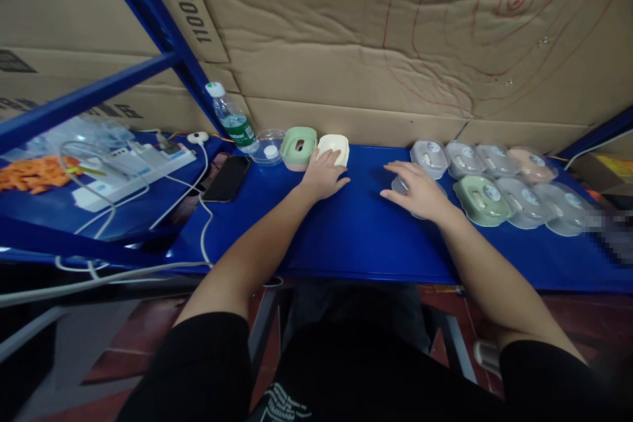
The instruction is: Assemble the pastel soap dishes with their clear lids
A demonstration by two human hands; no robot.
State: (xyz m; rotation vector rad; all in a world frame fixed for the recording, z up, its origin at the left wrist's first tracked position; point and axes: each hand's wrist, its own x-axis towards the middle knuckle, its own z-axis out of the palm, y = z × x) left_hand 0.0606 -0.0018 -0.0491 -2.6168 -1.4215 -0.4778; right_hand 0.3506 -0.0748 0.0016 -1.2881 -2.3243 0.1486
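My left hand (324, 175) rests on a small cream plastic box (335, 143), fingers over its top and thumb held away from it. Directly left of it stands a green plastic box (299, 147) with an oval opening on top. My right hand (420, 191) has its fingers stretched out and thumb apart, above a clear plastic piece (399, 186) that it mostly covers. Whether the hand touches that piece I cannot tell. Beyond it, a grey box with a clear lid (430, 158) stands at the end of a row.
More lidded boxes, including a green one (483, 200) and a peach one (533, 165), fill the right side. At left are a water bottle (235, 120), a round clear container (270, 146), a phone (228, 178) and a power strip (133, 175) with cables. Cardboard (316, 46) backs the blue table (366, 237).
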